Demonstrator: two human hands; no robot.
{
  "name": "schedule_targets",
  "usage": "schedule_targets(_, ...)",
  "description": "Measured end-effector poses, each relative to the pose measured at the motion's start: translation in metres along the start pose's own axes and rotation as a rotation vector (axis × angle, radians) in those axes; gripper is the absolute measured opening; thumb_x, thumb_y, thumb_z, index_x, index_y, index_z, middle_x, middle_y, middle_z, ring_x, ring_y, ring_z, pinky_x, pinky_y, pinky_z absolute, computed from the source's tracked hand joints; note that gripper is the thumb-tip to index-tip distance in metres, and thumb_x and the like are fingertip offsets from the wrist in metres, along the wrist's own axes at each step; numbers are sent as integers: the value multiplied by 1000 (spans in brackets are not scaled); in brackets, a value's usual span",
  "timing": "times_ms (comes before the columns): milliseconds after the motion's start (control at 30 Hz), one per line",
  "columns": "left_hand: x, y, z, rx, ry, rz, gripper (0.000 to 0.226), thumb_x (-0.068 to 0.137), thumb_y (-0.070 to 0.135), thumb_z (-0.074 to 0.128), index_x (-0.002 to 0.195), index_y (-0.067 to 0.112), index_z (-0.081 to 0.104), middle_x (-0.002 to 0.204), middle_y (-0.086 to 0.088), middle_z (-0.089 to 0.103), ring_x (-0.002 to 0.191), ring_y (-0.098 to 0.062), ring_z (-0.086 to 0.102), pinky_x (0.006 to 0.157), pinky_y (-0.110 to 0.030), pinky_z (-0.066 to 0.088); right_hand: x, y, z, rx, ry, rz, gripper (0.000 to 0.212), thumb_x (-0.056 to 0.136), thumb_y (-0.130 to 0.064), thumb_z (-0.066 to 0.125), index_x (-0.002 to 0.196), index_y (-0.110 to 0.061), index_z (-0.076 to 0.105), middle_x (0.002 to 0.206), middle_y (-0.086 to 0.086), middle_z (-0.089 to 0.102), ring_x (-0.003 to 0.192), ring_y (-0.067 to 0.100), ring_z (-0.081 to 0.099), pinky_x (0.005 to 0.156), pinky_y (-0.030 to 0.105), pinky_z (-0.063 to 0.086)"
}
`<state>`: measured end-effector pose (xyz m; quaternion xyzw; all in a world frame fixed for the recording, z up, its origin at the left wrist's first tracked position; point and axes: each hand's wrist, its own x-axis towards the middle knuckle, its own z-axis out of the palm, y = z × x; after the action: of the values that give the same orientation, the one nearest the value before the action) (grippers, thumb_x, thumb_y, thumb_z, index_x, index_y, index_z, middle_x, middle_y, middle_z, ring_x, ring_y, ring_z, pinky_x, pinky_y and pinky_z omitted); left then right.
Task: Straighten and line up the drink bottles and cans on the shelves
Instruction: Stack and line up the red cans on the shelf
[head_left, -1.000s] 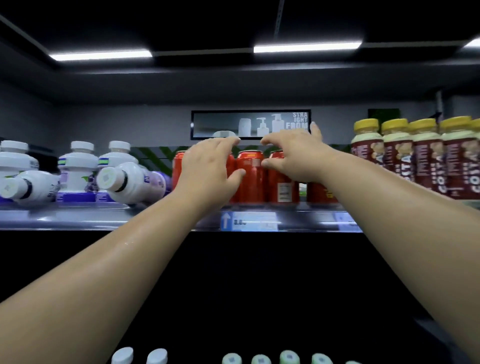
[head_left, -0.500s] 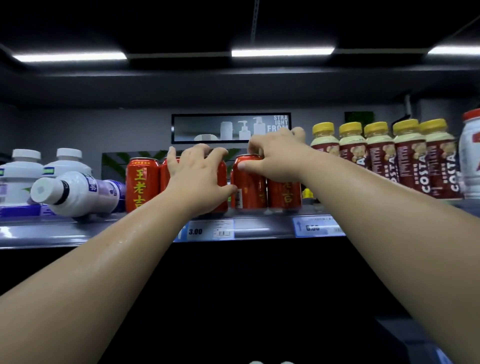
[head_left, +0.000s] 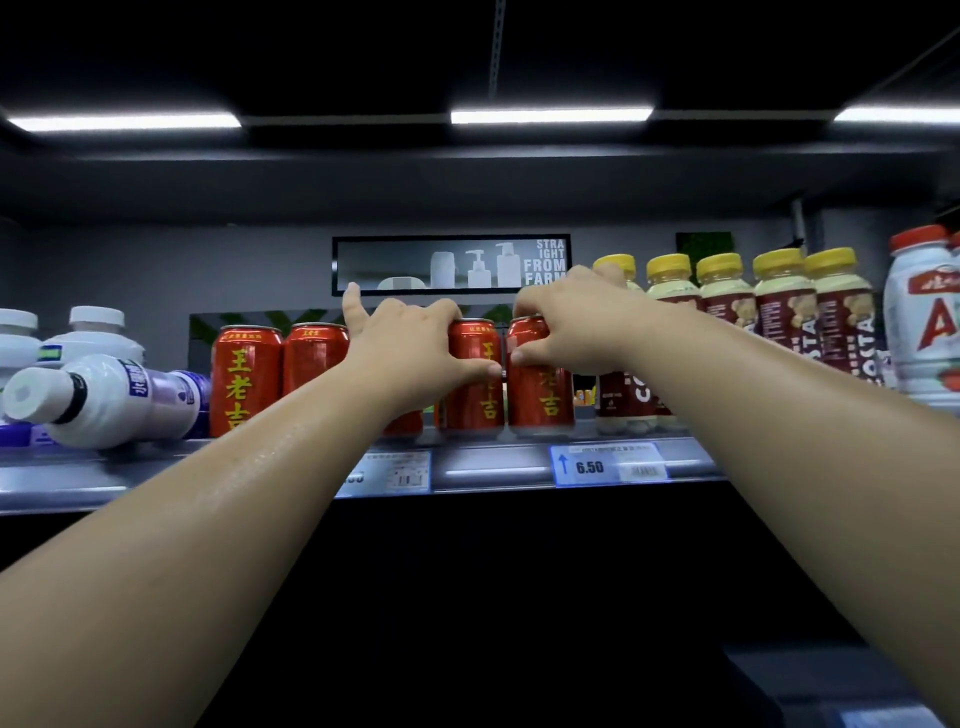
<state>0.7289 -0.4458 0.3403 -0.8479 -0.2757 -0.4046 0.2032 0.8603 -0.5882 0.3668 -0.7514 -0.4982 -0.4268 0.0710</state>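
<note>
Shelf (head_left: 493, 470), mid-frame: left hand (head_left: 410, 353) grips a can (head_left: 475, 384), right hand (head_left: 566, 322) pinches the next can (head_left: 540, 395) by its rim, likely squaring both into the row; bottle (head_left: 114, 400) lies toppled at left.

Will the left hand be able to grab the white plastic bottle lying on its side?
Probably yes, once it lets go. The left hand grips a red metal can, but the white plastic bottle lies at the open front of the grey metal shelf, nothing before it.
</note>
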Motion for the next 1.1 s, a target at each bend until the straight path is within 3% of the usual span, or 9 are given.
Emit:
schedule_targets(67, 2, -2, 1, -68, -19, 1, 69, 78, 81, 47, 130, 37, 46, 106, 5, 61, 130, -24, 44, 115, -64, -8, -3, 4, 1, 57, -34, 6, 42, 93, -58, 54, 129, -36, 47, 124, 0, 59, 122, 26, 43, 92, 41, 25)
schedule_targets(200, 1, 0, 2, 3, -75, 44, 82, 70, 90, 43, 134, 40, 39, 122, 4, 62, 139, -27, 33, 112, -66, -15, -7, 11, 10, 58, -39, 19, 63, 78, -77, 54, 131, -45, 43, 122, 0, 56, 131, 25, 29, 100, 51, 23)
schedule_targets(333, 2, 6, 4, 21, -17, 32, 81, 71, 90, 42, 133, 37, 40, 118, 2, 63, 130, -27, 43, 115, -62, -1, -8, 10, 14, -7, 42, -7, 64, 79, -78, 54, 127, -35, 46, 115, -1, 60, 125, 25, 34, 99, 52, 24)
schedule_targets(467, 2, 5, 6, -8, 14, 43, 79, 72, 89, 41, 132, 38, 40, 116, 1, 63, 128, -26, 44, 115, -57, 5, -5, 12, 11, 1, 115, -23, 52, 82, -80, 49, 107, -34, 49, 99, -4, 52, 119, 22, 36, 98, 51, 28)
schedule_targets(567, -1, 4, 8, -16, 32, 51, 77, 74, 88, 38, 133, 38, 40, 117, 1, 62, 129, -25, 43, 114, -56, 2, -3, 16, 10, -31, 76, 4, 54, 88, -78, 35, 116, -36, 55, 116, 2, 61, 132, 23, 32, 111, 57, 7)
schedule_targets(633, -1, 4, 9, -21, 38, 53, 76, 76, 87, 38, 133, 38, 41, 117, 0, 62, 130, -26, 42, 115, -57, 2, -3, 16, 13, -40, 18, 23, 55, 93, -74, 29, 128, -39, 53, 129, 6, 59, 143, 26, 26, 114, 61, -13)
schedule_targets(667, -1, 4, 9, -23, 38, 53, 75, 76, 86, 38, 133, 37, 41, 116, -1, 62, 129, -26, 43, 115, -57, 2, -3, 15, 14, -33, 1, 29, 54, 94, -72, 28, 130, -39, 52, 131, 8, 57, 144, 27, 25, 114, 62, -16)
schedule_targets(867, -3, 5, 11, -27, 57, 62, 70, 79, 84, 34, 128, 36, 42, 109, 0, 61, 127, -26, 43, 114, -57, 2, -5, 15, 15, -24, 44, 18, 53, 95, -71, 27, 121, -35, 54, 119, 6, 62, 133, 25, 33, 111, 57, 6)
schedule_targets(1100, -6, -2, 11, -40, 39, 96, 78, 74, 88, 31, 136, 40, 36, 123, 0, 60, 132, -26, 41, 116, -59, 3, -10, 13, 15, -3, 45, 50, 57, 91, -76, 27, 128, -41, 52, 129, -1, 60, 139, 25, 29, 114, 60, -3)
